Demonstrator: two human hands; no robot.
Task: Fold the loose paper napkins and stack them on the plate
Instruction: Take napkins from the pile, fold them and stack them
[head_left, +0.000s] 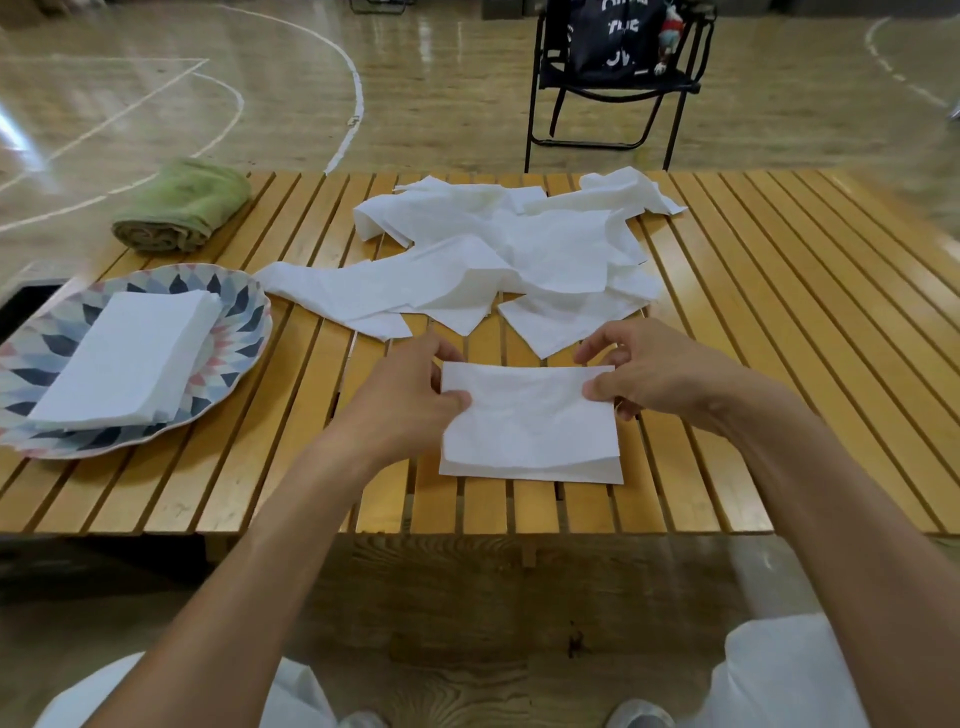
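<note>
Knees in white cloth (779, 675) show at the very bottom, on the person's side of the slatted wooden table (753, 415), with both bare forearms reaching forward over its near edge. Nearest on that table lies a folded napkin (530, 426), doubled over, its layered edges showing along the near right corner. The left hand (410, 389) pinches the napkin's far left corner between thumb and curled fingers; the right hand (644, 374) pinches its far right corner the same way, thumb on top and fingers curled behind the paper.

Just beyond the folded napkin, toward the middle of the table, spreads a crumpled heap of loose white napkins (509, 260), overlapping one another, the nearest corners lying close to the knuckles.

Left of the folded napkin and well apart from it sits a patterned plate (239, 306) near the table's left edge, carrying a neat stack of folded napkins (130, 364).

Beyond the plate, at the table's far left corner, rests a rolled green towel (182, 205).

Past the table's far edge, on the wooden court floor, stands a black folding chair (613, 83) with a dark bag on it.
</note>
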